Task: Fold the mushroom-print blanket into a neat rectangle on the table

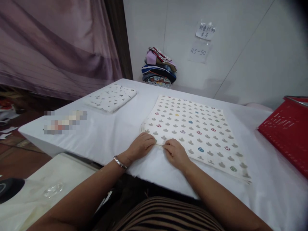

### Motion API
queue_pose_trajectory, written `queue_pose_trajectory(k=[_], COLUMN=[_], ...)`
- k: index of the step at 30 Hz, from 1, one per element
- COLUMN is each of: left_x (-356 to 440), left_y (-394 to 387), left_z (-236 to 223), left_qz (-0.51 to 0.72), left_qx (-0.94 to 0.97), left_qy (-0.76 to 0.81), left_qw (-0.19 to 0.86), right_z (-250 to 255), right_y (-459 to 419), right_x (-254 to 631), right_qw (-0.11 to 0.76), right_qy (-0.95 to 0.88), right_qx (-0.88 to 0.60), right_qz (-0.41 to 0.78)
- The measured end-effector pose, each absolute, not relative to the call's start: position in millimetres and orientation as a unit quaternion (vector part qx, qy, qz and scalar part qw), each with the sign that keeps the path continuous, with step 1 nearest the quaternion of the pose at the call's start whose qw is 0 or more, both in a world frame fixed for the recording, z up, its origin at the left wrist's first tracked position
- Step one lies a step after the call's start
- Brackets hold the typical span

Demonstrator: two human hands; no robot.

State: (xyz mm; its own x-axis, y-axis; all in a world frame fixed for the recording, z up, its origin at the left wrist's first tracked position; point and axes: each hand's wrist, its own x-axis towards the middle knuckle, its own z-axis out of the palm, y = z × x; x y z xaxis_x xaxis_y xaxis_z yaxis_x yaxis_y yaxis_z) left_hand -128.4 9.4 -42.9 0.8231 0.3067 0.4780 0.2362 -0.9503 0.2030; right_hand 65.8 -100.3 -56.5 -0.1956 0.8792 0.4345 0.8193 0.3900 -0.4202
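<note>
- The cloth (192,134) is off-white, thin and flat, a broad four-sided piece printed with rows of small grey shapes and a few red, blue, green and yellow ones; its left edge shows stacked layers.
- It lies on the table (120,128), whose white covering is smooth, faintly glossy and lightly rippled.
- The left hand (141,146) is at the cloth's near left corner, fingers bent close together and holding the edge, with the cloth just beyond the fingertips.
- The right hand (176,154) is just beside it, thumb and fingers drawn together in a narrow pinch on the near edge; most of the cloth spreads beyond and to the right of these fingers.
- A hard, shiny bracelet (119,162) circles the left wrist.
- Well to the left lies a folded cloth (113,98), a pale, rounded-cornered block with scattered dark motifs.
- At the right stands a red basket (288,128) with slotted walls.
- Against the wall, a soft, uneven pile (158,69) of coloured fabrics.
</note>
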Motion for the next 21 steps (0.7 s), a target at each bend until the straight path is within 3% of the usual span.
queue_pose_trajectory(k=[12, 21], left_x=[-127.8, -126.0], left_y=[5.9, 7.0], left_z=[-40.2, -43.2], left_qz=[0.270, 0.244], left_qx=[0.952, 0.958], left_qy=[0.121, 0.135], left_qw=[0.071, 0.066], right_z=[-54.0, -58.7], right_y=[-101.2, -98.7], right_x=[59.9, 63.4], right_qw=[0.234, 0.281], right_qy=[-0.789, -0.775], right_qx=[-0.566, -0.566], right_qz=[-0.040, -0.003])
